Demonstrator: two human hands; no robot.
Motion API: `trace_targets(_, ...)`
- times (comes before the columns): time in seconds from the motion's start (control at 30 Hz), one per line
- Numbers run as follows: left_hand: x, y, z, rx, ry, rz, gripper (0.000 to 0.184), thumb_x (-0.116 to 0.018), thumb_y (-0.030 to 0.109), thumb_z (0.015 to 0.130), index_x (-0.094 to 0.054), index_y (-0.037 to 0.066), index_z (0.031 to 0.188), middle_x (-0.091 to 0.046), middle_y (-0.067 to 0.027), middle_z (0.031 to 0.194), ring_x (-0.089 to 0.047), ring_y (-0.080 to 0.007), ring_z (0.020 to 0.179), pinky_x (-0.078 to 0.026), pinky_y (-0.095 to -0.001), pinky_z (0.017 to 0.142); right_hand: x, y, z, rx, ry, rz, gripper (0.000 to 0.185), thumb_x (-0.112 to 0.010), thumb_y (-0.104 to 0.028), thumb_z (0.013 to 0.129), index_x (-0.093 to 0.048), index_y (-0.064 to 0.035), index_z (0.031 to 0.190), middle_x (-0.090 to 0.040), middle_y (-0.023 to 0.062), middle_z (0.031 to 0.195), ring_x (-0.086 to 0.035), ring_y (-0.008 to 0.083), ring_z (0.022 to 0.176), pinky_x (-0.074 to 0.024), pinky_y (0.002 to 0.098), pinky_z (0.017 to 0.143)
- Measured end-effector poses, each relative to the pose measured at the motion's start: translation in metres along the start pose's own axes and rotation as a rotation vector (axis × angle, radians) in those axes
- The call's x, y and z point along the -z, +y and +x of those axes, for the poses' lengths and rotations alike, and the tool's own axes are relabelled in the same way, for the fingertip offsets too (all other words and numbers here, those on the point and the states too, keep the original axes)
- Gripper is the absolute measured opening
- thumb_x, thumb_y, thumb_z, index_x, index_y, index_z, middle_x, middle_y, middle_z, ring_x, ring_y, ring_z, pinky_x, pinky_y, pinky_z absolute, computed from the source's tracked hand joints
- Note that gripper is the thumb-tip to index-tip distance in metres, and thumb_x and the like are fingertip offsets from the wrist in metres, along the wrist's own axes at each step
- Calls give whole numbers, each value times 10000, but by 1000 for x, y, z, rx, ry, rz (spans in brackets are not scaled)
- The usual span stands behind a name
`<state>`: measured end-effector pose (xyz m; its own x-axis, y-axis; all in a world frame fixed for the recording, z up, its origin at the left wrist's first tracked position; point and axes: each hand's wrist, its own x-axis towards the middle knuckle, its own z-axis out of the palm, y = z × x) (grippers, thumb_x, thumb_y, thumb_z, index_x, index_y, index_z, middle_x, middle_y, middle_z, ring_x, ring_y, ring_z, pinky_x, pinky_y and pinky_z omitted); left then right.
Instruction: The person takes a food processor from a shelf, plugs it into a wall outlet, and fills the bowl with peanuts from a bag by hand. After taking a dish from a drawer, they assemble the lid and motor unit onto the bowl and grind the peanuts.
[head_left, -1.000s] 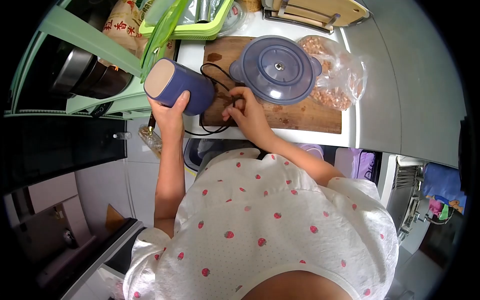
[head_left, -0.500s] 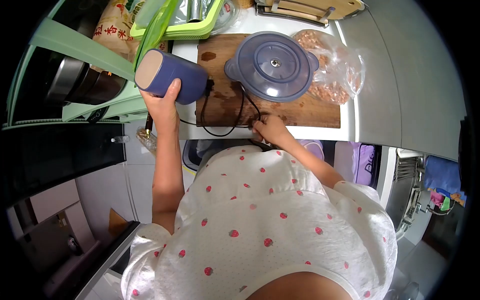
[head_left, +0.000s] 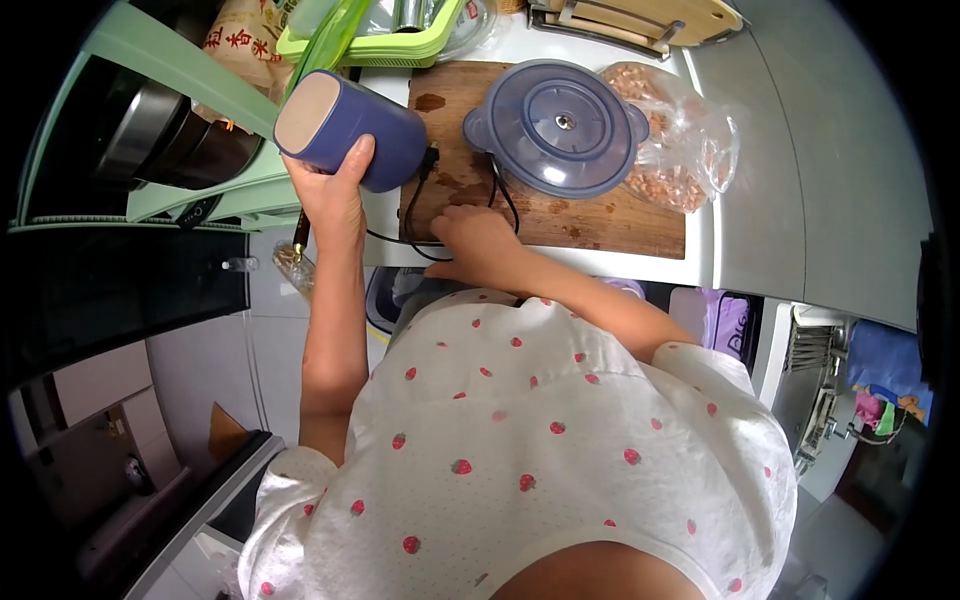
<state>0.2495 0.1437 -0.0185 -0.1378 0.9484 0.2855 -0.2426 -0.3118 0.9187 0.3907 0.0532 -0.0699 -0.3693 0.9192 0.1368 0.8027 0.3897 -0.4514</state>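
Observation:
My left hand (head_left: pixel 332 195) is wrapped around a blue motor unit (head_left: pixel 385 140), perhaps from a food chopper, tilted on its side with its beige end towards the left. A black power cord (head_left: pixel 410 220) comes out of its right end and loops over the board's front edge. My right hand (head_left: pixel 482 248) is at that edge beside the cord, thumb and fingers apart. Whether its fingertips touch the cord I cannot tell. Beyond it, a bowl with a translucent blue lid (head_left: pixel 560 125) sits on the wooden cutting board (head_left: pixel 600 225).
A clear bag of reddish-brown pieces (head_left: pixel 690 150) lies right of the bowl. A green basket (head_left: pixel 380 48) stands at the back left, by a green shelf rack (head_left: pixel 180 75). A rack of boards (head_left: pixel 620 22) is at the back. A grey wall (head_left: pixel 850 170) borders the right.
My right hand has moved left along the board's front edge and its fingers have spread from a pinch by the cord. The motor unit stays in my left hand, shifted slightly in view.

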Motion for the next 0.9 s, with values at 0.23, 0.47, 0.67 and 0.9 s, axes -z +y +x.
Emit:
trace_targets(0.23, 10, 7, -3, -4, 19, 13, 536, -671, 12, 697, -395, 9, 1156, -503, -90, 1059, -505, -172, 948, -394, -306, 872, 0, -1, -3, -31, 28, 116, 191, -647, -237, 709, -620, -57, 768, -541, 90, 755, -568, 265, 747, -458, 358, 631)
trace_targets(0.47, 18, 16, -8, -26, 33, -41, 513, -652, -23, 702, -400, 3, 1148, -505, -97, 1060, -511, -179, 946, -401, -312, 873, 51, -12, 15, -91, 210, 387, 143, -626, -169, 740, -608, -28, 734, -541, 119, 668, -547, 282, 625, -424, 352, 567)
trace_targets(0.67, 36, 26, -14, -41, 101, -72, 541, -670, 2, 682, -407, -1, 1155, -504, -104, 1070, -515, -201, 962, -401, -337, 888, 113, -13, 60, -246, 205, 868, 194, -560, -175, 825, -623, -34, 708, -618, 47, 685, -549, 129, 572, -427, 260, 513)
trace_targets(0.9, 52, 33, -25, -20, 152, -77, 548, -671, 7, 662, -419, -14, 1149, -522, -108, 1056, -523, -205, 960, -397, -336, 895, 187, -11, 103, -176, 409, 1020, 149, -515, -167, 868, -584, -44, 820, -625, 42, 739, -567, 87, 607, -461, 198, 561)
